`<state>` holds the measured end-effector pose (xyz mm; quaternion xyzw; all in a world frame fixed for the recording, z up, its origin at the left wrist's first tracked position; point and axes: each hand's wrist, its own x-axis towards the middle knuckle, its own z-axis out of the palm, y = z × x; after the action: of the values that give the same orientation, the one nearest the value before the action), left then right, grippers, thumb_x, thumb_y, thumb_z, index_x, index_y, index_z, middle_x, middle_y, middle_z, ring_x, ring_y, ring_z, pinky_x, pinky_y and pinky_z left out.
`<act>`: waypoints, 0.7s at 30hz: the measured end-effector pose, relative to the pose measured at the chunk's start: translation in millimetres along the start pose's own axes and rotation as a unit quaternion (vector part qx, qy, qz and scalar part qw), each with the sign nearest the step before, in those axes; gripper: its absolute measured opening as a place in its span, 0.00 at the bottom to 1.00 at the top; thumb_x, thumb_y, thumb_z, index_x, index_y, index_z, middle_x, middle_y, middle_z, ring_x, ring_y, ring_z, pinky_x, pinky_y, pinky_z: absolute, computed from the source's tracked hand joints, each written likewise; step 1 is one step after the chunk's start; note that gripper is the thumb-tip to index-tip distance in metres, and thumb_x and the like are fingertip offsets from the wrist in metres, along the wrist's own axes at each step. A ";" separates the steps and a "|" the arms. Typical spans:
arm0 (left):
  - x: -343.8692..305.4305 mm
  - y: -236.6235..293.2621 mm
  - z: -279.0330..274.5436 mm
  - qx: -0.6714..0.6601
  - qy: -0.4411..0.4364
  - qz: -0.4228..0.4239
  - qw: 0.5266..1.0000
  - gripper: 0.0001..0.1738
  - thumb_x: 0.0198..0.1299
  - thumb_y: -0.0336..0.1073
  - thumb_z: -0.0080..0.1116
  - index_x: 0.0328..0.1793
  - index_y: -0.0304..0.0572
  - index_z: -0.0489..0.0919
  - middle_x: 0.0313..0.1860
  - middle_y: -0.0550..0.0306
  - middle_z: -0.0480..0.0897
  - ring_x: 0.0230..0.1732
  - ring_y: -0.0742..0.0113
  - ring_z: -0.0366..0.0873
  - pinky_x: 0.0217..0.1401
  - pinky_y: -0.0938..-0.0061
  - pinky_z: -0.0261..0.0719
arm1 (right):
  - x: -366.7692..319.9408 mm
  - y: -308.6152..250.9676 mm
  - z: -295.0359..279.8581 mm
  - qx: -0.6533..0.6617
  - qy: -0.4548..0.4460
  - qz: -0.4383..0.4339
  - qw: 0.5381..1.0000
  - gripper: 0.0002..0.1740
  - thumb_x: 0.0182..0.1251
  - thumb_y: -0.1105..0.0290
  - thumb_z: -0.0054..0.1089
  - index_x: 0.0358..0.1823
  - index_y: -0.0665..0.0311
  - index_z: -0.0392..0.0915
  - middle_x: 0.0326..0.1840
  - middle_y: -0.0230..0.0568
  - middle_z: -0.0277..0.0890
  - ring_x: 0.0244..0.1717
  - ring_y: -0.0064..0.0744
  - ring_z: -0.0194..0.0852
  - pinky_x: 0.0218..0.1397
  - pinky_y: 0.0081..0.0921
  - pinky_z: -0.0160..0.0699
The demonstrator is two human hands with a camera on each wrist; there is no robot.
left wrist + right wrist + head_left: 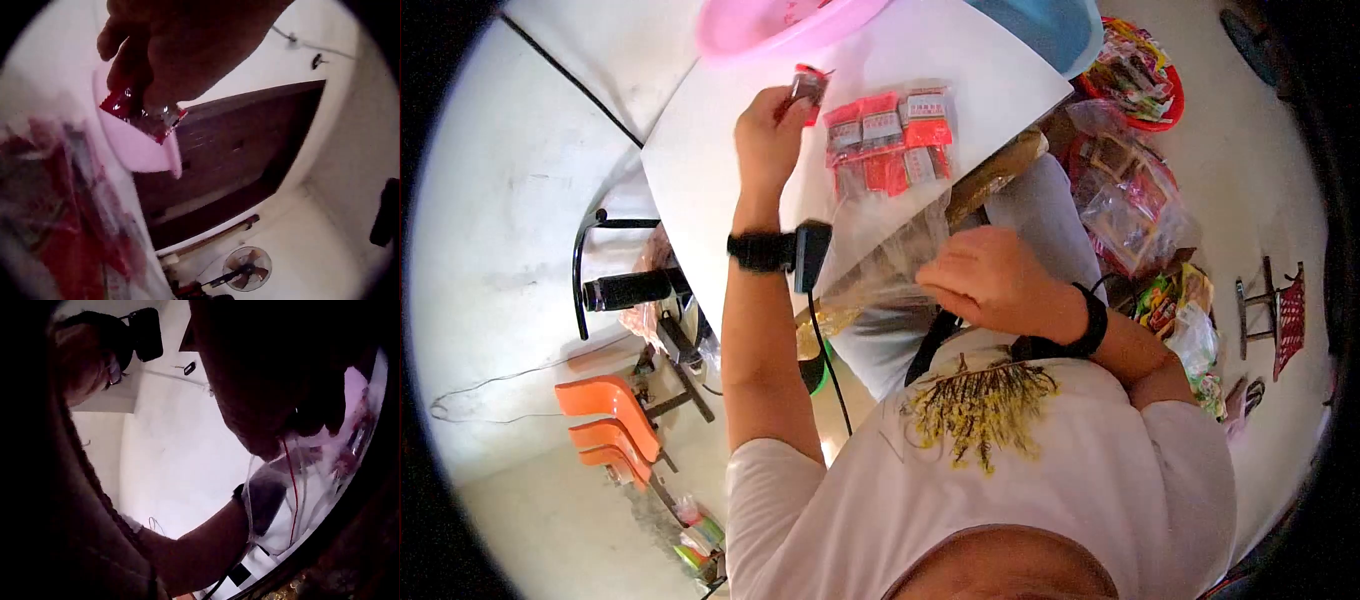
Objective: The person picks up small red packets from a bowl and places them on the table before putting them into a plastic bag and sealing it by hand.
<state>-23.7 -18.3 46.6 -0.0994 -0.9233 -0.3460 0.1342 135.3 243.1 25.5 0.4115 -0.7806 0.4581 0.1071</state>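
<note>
My left hand [767,145] pinches a small red-and-dark sachet [808,88] above the table's far side. The left wrist view shows the same shiny sachet [140,117] between thumb and fingers. To its right, a clear plastic bag [890,232] with several red packets [885,128] lies on the white table [700,165]. The bag's near end hangs over the table edge towards me. My right hand [990,280] grips that end close to my chest. In the right wrist view this hand [275,387] is dark, with clear film stretching away beneath its fingers.
A pink basin [740,35] and a blue basin [1060,35] stand at the table's far edge. On the right, a red basket [1165,105] of wrappers and a clear bag [1130,200] sit low down. Orange chairs [605,410] stand at the left.
</note>
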 end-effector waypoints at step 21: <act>-172.7 93.5 12.2 0.187 0.035 0.167 0.967 0.13 0.51 0.31 0.62 0.44 0.42 0.80 0.41 0.56 0.75 0.30 0.58 0.79 0.28 0.64 0.77 | 19.8 -31.5 5.1 -0.019 0.113 0.053 0.992 0.06 0.59 0.69 0.60 0.35 0.62 0.77 0.30 0.46 0.76 0.32 0.50 0.77 0.33 0.43 0.74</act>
<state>163.1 43.4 40.3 -0.2136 -0.9366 -0.1427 0.2384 147.0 220.6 53.2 0.3130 -0.7927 0.4921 0.1777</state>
